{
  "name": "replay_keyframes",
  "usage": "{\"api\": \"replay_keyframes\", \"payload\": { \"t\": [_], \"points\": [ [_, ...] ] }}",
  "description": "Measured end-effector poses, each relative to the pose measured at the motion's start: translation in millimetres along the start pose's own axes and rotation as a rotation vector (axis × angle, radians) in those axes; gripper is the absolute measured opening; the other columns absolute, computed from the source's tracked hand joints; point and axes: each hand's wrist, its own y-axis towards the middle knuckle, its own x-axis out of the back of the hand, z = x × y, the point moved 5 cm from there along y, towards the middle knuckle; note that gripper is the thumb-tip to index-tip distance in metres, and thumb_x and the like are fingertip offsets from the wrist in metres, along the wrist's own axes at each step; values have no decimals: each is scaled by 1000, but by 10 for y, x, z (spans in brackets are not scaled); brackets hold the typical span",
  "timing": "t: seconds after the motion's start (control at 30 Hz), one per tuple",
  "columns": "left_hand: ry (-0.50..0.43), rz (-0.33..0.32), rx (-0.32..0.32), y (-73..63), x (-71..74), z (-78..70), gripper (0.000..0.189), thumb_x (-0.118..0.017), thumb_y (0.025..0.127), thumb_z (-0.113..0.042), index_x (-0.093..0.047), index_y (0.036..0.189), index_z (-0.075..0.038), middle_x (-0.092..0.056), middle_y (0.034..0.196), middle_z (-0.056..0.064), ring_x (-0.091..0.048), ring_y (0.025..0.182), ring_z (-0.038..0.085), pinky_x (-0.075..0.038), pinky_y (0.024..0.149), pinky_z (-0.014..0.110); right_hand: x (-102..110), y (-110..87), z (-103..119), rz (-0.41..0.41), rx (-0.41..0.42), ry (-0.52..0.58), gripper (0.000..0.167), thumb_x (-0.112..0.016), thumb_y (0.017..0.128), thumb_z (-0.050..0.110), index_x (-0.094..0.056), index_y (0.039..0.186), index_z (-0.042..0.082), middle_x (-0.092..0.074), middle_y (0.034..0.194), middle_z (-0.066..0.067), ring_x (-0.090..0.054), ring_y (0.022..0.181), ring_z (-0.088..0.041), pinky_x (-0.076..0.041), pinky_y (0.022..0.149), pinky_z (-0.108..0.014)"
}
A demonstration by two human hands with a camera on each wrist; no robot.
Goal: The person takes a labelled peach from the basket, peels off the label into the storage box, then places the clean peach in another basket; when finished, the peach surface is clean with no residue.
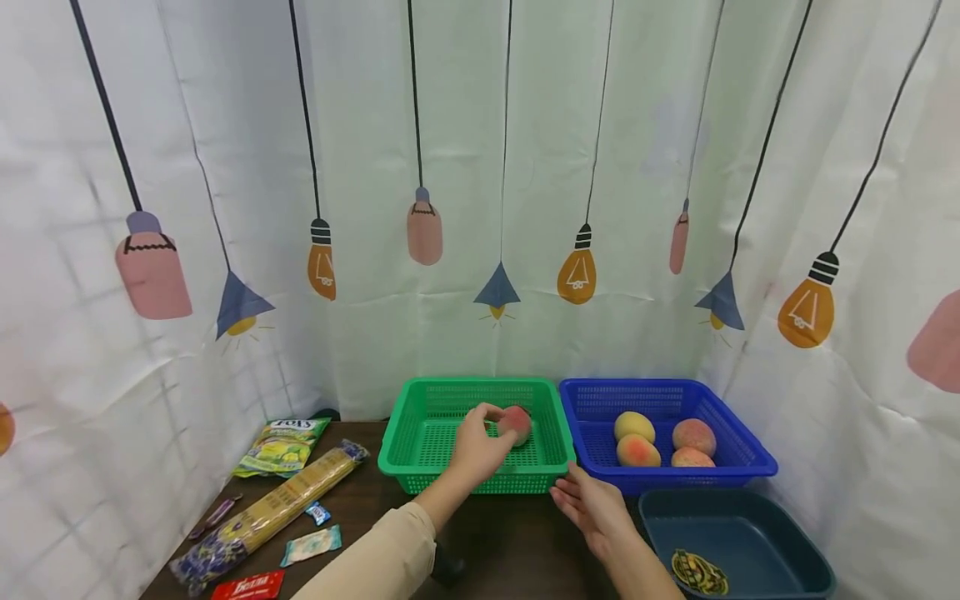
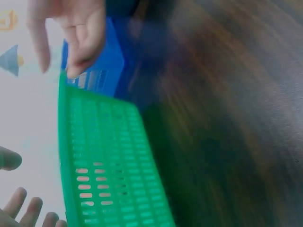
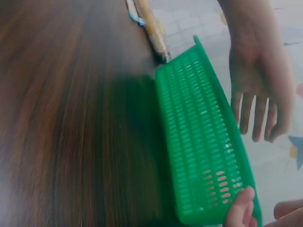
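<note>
A peach (image 1: 515, 423) lies in the green basket (image 1: 405, 450); pink shows through the basket's holes in both wrist views. My left hand (image 1: 480, 446) reaches over the basket's front, thumb and fingers spread beside the peach. In the right wrist view that left hand (image 3: 258, 94) has its fingers extended, with nothing seen in them. At the basket's front right corner is my right hand (image 1: 592, 504), its fingertips against the rim. The right wrist view shows its fingertips (image 3: 241, 208) on the outer wall, with the thumb apart from the rim.
Right of the green basket stands a blue basket (image 1: 735, 475) with several peaches. In front of it, a dark tray (image 1: 738, 533) holds a patterned yellow-green item (image 1: 699, 572). To the left lie a long noodle-like pack (image 1: 285, 504), a chip bag (image 1: 281, 447) and small wrapped sweets (image 1: 311, 544).
</note>
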Motion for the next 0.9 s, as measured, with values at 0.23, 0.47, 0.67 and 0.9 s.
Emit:
{"api": "replay_keyframes", "payload": {
  "t": [0.23, 0.47, 0.67, 0.9],
  "points": [
    [-82, 1, 222, 289, -45, 229, 37, -78, 100, -27, -69, 133, -11, -66, 143, 19, -64, 118, 34, -56, 82, 43, -71, 129, -51, -50, 53, -3, 49, -62, 114, 17, -52, 145, -19, -77, 94, -5, -77, 84, -8, -66, 82, -23],
    [-56, 89, 470, 619, -274, 510, 70, -86, 90, -30, -60, 149, -5, -57, 153, 25, -62, 125, 40, -57, 96, 54, -68, 144, -102, -50, 73, -2, 43, -63, 113, 17, -57, 140, -17, -78, 92, -5, -77, 84, -8, -66, 81, -22],
    [49, 69, 545, 809, -392, 583, 85, -92, 82, -29, -56, 152, 1, -55, 152, 32, -55, 136, 54, -55, 106, 64, -75, 128, -120, -43, 97, -8, 46, -64, 113, 16, -55, 143, -18, -77, 93, -4, -77, 83, -7, -65, 80, -21],
    [79, 234, 549, 794, -496, 422, 103, -85, 93, -25, -27, 172, 6, -30, 173, 37, -36, 159, 54, -45, 124, 62, -90, 150, -117, -52, 113, 0, 47, -64, 113, 16, -54, 143, -19, -77, 94, -6, -76, 83, -8, -65, 79, -21]
  ]
}}
